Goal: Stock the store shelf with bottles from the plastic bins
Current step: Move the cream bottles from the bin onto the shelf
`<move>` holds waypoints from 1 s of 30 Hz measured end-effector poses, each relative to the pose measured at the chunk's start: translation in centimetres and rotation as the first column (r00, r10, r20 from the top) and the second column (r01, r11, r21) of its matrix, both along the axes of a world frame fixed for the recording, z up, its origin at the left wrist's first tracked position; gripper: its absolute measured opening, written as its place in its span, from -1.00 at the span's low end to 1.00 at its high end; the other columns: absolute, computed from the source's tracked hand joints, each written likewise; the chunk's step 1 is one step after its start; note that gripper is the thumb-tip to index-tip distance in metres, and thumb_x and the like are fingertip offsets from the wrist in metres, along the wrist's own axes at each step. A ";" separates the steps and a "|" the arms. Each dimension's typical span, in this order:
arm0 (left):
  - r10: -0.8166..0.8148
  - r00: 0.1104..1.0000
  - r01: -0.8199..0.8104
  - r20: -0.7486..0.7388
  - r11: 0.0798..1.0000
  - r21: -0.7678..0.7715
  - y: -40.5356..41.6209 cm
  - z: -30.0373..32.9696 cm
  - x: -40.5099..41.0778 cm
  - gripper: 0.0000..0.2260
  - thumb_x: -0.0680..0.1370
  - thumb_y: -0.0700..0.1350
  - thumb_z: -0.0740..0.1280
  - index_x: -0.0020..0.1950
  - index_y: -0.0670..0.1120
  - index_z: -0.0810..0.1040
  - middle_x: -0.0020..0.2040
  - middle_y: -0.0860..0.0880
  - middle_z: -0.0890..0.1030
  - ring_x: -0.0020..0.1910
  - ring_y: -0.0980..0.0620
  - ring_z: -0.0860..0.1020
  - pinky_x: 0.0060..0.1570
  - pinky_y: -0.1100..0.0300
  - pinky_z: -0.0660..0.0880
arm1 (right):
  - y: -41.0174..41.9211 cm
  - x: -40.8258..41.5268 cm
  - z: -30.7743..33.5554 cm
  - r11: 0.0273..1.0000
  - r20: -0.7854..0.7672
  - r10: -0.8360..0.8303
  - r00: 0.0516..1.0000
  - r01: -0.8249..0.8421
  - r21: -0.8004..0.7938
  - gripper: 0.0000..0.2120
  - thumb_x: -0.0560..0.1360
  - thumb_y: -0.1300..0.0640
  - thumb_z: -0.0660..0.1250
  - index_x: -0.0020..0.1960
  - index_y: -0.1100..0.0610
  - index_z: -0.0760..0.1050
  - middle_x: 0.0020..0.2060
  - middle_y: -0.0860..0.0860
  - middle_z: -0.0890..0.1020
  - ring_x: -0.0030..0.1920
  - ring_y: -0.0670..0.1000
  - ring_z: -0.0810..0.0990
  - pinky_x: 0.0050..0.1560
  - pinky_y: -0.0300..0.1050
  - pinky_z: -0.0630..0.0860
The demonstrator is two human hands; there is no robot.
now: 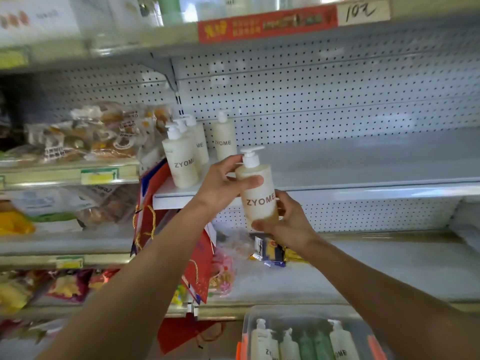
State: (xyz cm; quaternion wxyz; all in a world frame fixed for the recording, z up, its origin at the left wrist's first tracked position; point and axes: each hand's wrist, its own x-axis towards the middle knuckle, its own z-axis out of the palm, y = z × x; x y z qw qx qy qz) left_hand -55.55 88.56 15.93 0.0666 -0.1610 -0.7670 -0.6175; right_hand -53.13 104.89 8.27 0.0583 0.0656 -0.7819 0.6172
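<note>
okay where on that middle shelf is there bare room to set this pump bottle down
The shelf is bare to the right of the standing bottles, across to its right end in front of the pegboard. The left end is crowded with those bottles. The held bottle, gripped by the left hand and right hand, is just left of that space.

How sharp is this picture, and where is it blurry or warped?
Head view: the held pump bottle and its ZYOME lettering read sharp; the shelf edges bow from wide-angle distortion; the snack bags at left and the bin below are smeared; lighting is even.
</note>
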 end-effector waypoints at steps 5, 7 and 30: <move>0.028 0.999 -0.029 -0.032 0.999 -0.038 -0.8 2.3 -2.7 -0.51 0.36 -0.14 0.56 0.26 -0.02 0.54 0.21 0.01 0.56 0.09 -0.08 0.62 0.10 -0.06 0.58 | -1.1 -3.3 2.6 1.000 -0.023 0.017 1.000 -0.016 0.006 -0.27 0.25 0.26 0.59 0.33 0.02 0.36 0.02 -0.10 0.61 0.00 -0.18 0.57 -0.07 -0.25 0.50; 0.039 0.998 -0.042 -0.044 0.997 -0.065 -1.2 2.8 -3.9 -0.53 0.36 -0.14 0.56 0.22 0.03 0.53 0.18 0.05 0.55 0.08 -0.06 0.61 0.11 -0.03 0.58 | -1.7 -4.7 3.3 0.999 -0.017 0.030 0.999 -0.029 0.029 -0.25 0.25 0.25 0.59 0.35 0.03 0.34 0.05 -0.06 0.60 0.01 -0.14 0.57 -0.11 -0.26 0.48; 0.193 0.980 -0.196 -0.037 0.942 -0.272 -4.0 3.2 -18.5 -0.54 0.41 -0.12 0.48 0.29 -0.02 0.49 0.14 -0.01 0.58 0.06 0.02 0.58 0.01 0.15 0.53 | -7.3 -20.3 3.4 0.983 0.070 -0.047 0.996 0.034 0.180 -0.32 0.30 0.20 0.55 0.32 0.07 0.32 0.17 -0.01 0.56 0.15 0.03 0.52 0.11 -0.10 0.45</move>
